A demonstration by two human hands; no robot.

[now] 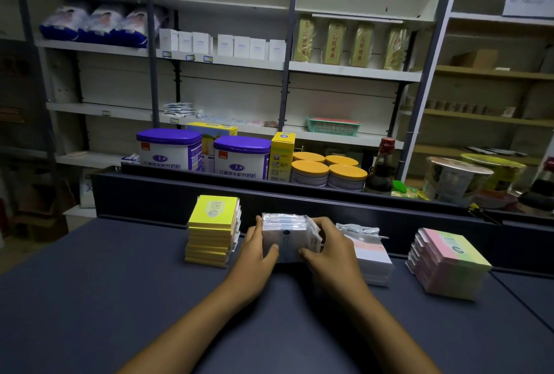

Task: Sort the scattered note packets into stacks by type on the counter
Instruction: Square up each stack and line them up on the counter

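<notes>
Several stacks of note packets stand in a row near the back of the dark counter (120, 298). A yellow stack (213, 230) is at the left. In the middle a stack of white, clear-wrapped packets (286, 237) is gripped from both sides: my left hand (256, 256) presses its left face and my right hand (328, 250) its right face. Just right of my right hand sits a white and pale pink stack (373, 253), partly hidden by that hand. A pink and green stack (448, 262) stands at the far right.
A raised dark ledge (299, 194) runs behind the stacks. Beyond it stand purple-lidded milk powder tins (241, 156), orange-lidded tins (328, 174), a yellow box (281, 156) and a dark sauce bottle (382, 167). Shelves with goods fill the background.
</notes>
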